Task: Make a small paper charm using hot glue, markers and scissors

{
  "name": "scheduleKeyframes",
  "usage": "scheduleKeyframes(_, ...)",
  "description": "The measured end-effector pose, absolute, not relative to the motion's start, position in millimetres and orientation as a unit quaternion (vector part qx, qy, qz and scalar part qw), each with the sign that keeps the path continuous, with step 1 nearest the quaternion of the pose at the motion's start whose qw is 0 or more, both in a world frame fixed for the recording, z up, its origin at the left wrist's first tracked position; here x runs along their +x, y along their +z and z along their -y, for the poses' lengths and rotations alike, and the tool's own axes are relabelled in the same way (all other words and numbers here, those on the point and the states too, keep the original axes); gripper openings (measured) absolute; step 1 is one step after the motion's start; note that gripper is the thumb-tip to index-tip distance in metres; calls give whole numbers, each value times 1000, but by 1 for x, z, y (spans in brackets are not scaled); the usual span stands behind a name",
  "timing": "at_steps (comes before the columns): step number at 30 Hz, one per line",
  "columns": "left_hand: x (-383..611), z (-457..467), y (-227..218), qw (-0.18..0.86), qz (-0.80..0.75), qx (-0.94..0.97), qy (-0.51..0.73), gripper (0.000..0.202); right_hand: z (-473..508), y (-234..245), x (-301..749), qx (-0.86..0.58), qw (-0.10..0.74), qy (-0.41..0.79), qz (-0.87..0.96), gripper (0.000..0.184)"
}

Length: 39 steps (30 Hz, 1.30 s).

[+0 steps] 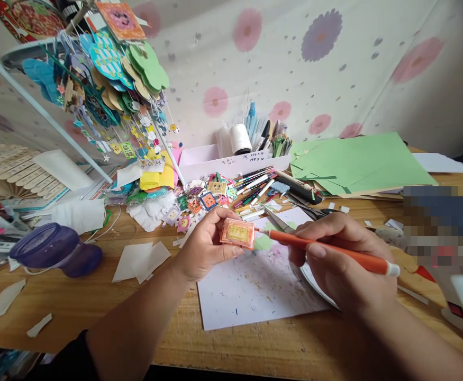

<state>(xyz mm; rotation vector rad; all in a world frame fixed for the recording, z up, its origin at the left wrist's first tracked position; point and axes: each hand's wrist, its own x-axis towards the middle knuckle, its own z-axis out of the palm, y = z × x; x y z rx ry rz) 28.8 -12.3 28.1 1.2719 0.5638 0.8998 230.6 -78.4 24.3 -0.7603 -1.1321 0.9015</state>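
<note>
Between the fingers and thumb of my left hand [205,246] is a small rectangular piece [238,233] with an orange-red border and a yellowish middle. My right hand [344,259] grips an orange felt-tip pen [294,241], its tip pointing left, at or very close to the piece's right edge; I cannot tell if they touch. Under both hands lies a white sheet [231,301] speckled with coloured marks. Part of a round white-rimmed thing [314,283] shows beneath my right hand, mostly hidden. Behind the piece, several small coloured decorated pieces [208,200] lie in a pile.
Scissors [277,218] and several pens [255,185] lie behind the hands. A white box [199,165] stands at the back beside green paper [358,159]. Paper cut-outs [112,58] hang from a rack at upper left. A purple cup [58,248] and paper scraps [142,259] are left.
</note>
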Motion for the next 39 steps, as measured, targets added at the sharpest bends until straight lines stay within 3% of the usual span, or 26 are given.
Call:
scheduleKeyframes(5,27,11,27,669,-244,587,385,41,75,27,228,-290,709,412,494,5)
scheduleKeyframes(7,26,11,26,666,-236,610,359,41,74,28,225,-307,710,411,482,17)
scheduleKeyframes(9,25,11,26,659,-224,639,326,38,72,29,221,-343,667,433,501,25)
scheduleKeyframes(12,25,11,24,651,-208,669,292,36,69,28,218,-384,600,464,526,17)
scheduleKeyframes(17,26,12,23,654,-210,674,272,42,65,26,217,-386,572,511,513,16)
scheduleKeyframes(22,27,10,23,682,-201,643,283,54,60,23,213,-366,581,586,429,19)
scheduleKeyframes(28,27,8,21,674,-214,633,315,46,56,18,209,-373,631,579,357,24)
scheduleKeyframes(35,40,26,14,579,-312,659,366,66,57,12,201,-355,663,558,351,21)
scheduleKeyframes(39,43,32,12,517,-355,670,397,56,59,11,200,-354,654,541,392,19)
